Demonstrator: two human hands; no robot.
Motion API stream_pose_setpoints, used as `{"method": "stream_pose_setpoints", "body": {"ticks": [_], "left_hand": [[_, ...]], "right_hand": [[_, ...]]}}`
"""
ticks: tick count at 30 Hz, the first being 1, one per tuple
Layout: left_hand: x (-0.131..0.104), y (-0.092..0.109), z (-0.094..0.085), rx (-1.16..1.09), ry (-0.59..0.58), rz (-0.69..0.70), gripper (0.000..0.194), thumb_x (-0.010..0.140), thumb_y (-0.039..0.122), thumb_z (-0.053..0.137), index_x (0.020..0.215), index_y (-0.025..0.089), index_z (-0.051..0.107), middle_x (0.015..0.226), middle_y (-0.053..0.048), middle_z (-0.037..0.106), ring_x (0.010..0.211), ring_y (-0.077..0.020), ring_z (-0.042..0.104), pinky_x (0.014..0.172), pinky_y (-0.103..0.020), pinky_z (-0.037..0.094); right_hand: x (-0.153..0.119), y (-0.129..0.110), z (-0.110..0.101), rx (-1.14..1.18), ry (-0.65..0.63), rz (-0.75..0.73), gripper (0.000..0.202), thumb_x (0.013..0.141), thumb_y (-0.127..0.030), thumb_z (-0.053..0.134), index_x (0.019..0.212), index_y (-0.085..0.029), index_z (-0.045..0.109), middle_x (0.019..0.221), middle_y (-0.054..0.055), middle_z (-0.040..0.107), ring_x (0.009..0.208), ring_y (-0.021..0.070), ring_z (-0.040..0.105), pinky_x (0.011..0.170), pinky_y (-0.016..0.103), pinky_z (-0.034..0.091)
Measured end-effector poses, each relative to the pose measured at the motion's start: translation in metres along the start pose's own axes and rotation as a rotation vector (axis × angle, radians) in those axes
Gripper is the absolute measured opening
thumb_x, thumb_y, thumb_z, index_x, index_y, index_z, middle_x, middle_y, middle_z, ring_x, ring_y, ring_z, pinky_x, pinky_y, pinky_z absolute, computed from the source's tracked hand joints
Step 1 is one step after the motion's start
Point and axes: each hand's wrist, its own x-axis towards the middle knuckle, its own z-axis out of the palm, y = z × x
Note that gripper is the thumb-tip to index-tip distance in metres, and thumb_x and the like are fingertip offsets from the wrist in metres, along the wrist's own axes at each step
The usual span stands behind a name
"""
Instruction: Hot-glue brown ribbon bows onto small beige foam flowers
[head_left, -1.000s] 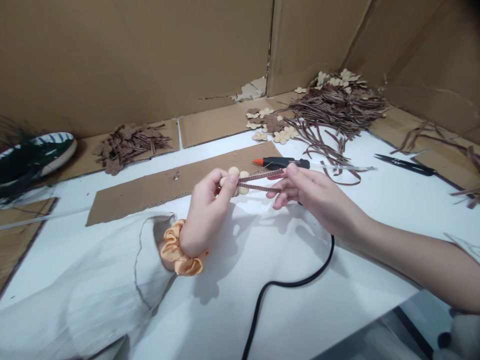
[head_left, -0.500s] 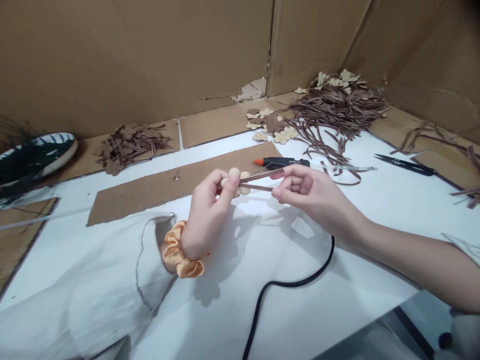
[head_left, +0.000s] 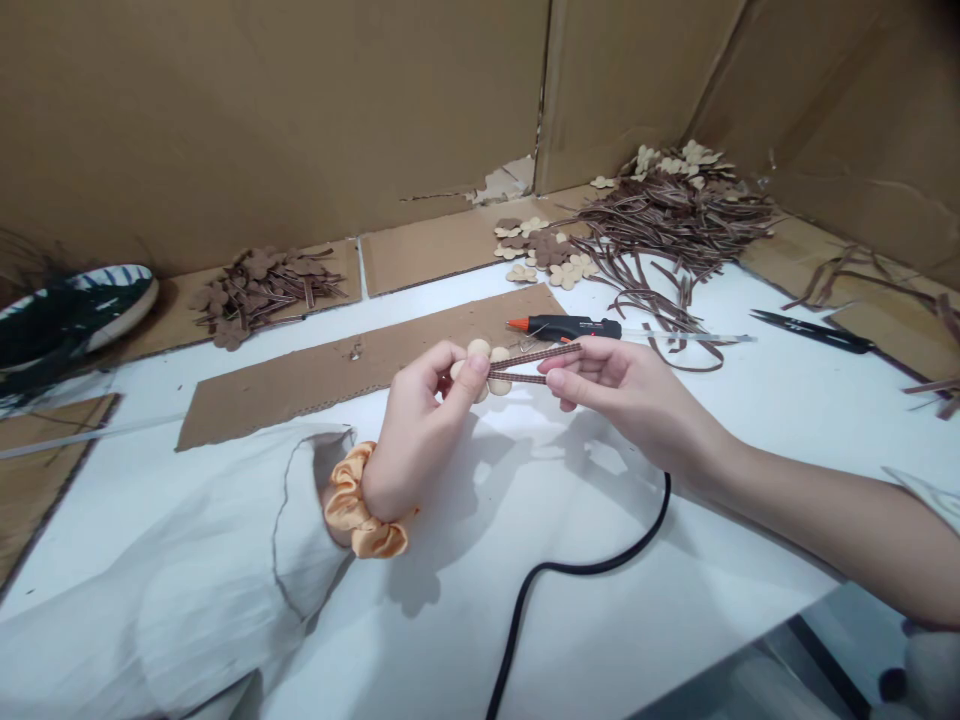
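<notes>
My left hand (head_left: 429, 425) pinches a cream flower cutout (head_left: 499, 382) between thumb and fingers, the thumb pressing near its middle. From under that thumb two ends of a brown stitched strip (head_left: 534, 358) run out to the right in a narrow V. My right hand (head_left: 619, 385) has its thumb and fingertips at the lower end, while the upper end passes along the fingers. Just behind the hands lies a black glue gun (head_left: 574, 328) with an orange nozzle and a clear glue stick in its back.
A cardboard strip (head_left: 300, 400) lies behind my left hand. Brown flowers with strips (head_left: 262, 285) are heaped at back left, loose strips (head_left: 667, 215) at back right, beside flower cutouts (head_left: 544, 250). Black tweezers (head_left: 814, 330), a bowl (head_left: 112, 300) and a black cable (head_left: 577, 568) are around.
The flower and my left hand have shifted slightly right. My right fingers have loosened on the upper strip end, and the two ends sit closer together.
</notes>
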Motion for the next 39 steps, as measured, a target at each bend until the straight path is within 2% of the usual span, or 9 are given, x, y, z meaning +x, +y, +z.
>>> {"method": "stream_pose_setpoints", "body": {"ticks": [8, 14, 18, 22, 25, 28, 31, 35, 39], "left_hand": [[0.001, 0.002, -0.001, -0.079, -0.047, 0.018, 0.036, 0.090, 0.033, 0.046, 0.056, 0.019, 0.045, 0.059, 0.001, 0.048, 0.059, -0.0133, 0.045, 0.061, -0.026, 0.039], [0.001, 0.003, 0.000, -0.122, -0.049, -0.026, 0.022, 0.086, 0.028, 0.053, 0.066, 0.019, 0.055, 0.059, 0.001, 0.053, 0.056, -0.0123, 0.047, 0.057, -0.025, 0.040], [-0.001, 0.002, 0.000, -0.123, -0.003, -0.001, 0.013, 0.085, 0.028, 0.055, 0.076, 0.019, 0.059, 0.056, 0.003, 0.053, 0.051, -0.0114, 0.046, 0.053, -0.024, 0.039], [-0.001, -0.002, -0.001, -0.129, 0.020, 0.098, 0.010, 0.083, 0.025, 0.058, 0.091, 0.020, 0.063, 0.085, -0.003, 0.067, 0.076, -0.0151, 0.061, 0.073, -0.027, 0.048], [0.001, -0.006, -0.001, -0.175, 0.012, 0.115, 0.016, 0.086, 0.022, 0.051, 0.097, 0.020, 0.062, 0.102, -0.006, 0.066, 0.091, -0.0177, 0.061, 0.082, -0.030, 0.048], [0.002, -0.009, -0.001, -0.266, -0.001, 0.127, 0.018, 0.088, 0.026, 0.045, 0.095, 0.020, 0.061, 0.095, -0.006, 0.066, 0.085, -0.0175, 0.062, 0.079, -0.032, 0.049], [0.002, -0.007, 0.000, -0.317, 0.016, 0.132, 0.007, 0.085, 0.027, 0.055, 0.084, 0.019, 0.055, 0.082, -0.003, 0.062, 0.071, -0.0145, 0.061, 0.072, -0.031, 0.050], [0.001, 0.003, 0.001, -0.405, -0.020, 0.109, 0.010, 0.080, 0.017, 0.058, 0.084, 0.019, 0.049, 0.076, 0.001, 0.055, 0.065, -0.0117, 0.059, 0.067, -0.030, 0.051], [-0.001, 0.012, 0.000, -0.407, -0.102, 0.031, 0.019, 0.080, 0.015, 0.058, 0.096, 0.018, 0.049, 0.080, 0.001, 0.058, 0.064, -0.0109, 0.062, 0.066, -0.028, 0.054]], "right_hand": [[0.001, -0.004, -0.002, -0.038, 0.108, -0.021, 0.017, 0.077, -0.034, 0.068, 0.075, -0.018, 0.063, 0.063, -0.002, 0.058, 0.059, 0.0099, 0.053, 0.057, 0.022, 0.044], [0.000, -0.004, -0.002, -0.034, 0.127, -0.037, 0.018, 0.078, -0.035, 0.068, 0.076, -0.018, 0.064, 0.063, -0.003, 0.057, 0.060, 0.0092, 0.053, 0.058, 0.021, 0.043], [0.003, 0.001, -0.004, 0.081, 0.146, -0.031, 0.028, 0.080, -0.045, 0.064, 0.076, -0.017, 0.063, 0.065, -0.002, 0.058, 0.058, 0.0092, 0.052, 0.058, 0.022, 0.042], [0.006, 0.005, -0.004, 0.246, 0.138, 0.027, 0.042, 0.084, -0.056, 0.053, 0.074, -0.017, 0.064, 0.063, 0.001, 0.058, 0.057, 0.0111, 0.053, 0.057, 0.023, 0.043], [0.007, 0.006, -0.004, 0.251, 0.110, 0.043, 0.043, 0.085, -0.056, 0.053, 0.071, -0.016, 0.063, 0.065, 0.002, 0.059, 0.058, 0.0111, 0.054, 0.057, 0.023, 0.044], [0.006, 0.005, -0.003, 0.197, 0.087, 0.049, 0.039, 0.086, -0.052, 0.052, 0.071, -0.017, 0.060, 0.064, 0.001, 0.055, 0.057, 0.0106, 0.051, 0.056, 0.023, 0.043], [0.001, 0.001, -0.002, 0.106, 0.094, -0.020, 0.033, 0.088, -0.048, 0.051, 0.072, -0.019, 0.056, 0.063, -0.001, 0.050, 0.057, 0.0110, 0.048, 0.056, 0.024, 0.041], [-0.009, -0.007, 0.000, -0.093, 0.158, -0.143, 0.021, 0.089, -0.041, 0.053, 0.081, -0.021, 0.055, 0.074, 0.000, 0.055, 0.074, 0.0136, 0.055, 0.069, 0.025, 0.045], [-0.015, -0.010, 0.005, -0.077, -0.009, -0.196, 0.020, 0.084, -0.033, 0.062, 0.099, -0.021, 0.056, 0.108, 0.005, 0.062, 0.105, 0.0171, 0.058, 0.088, 0.028, 0.046]]}}
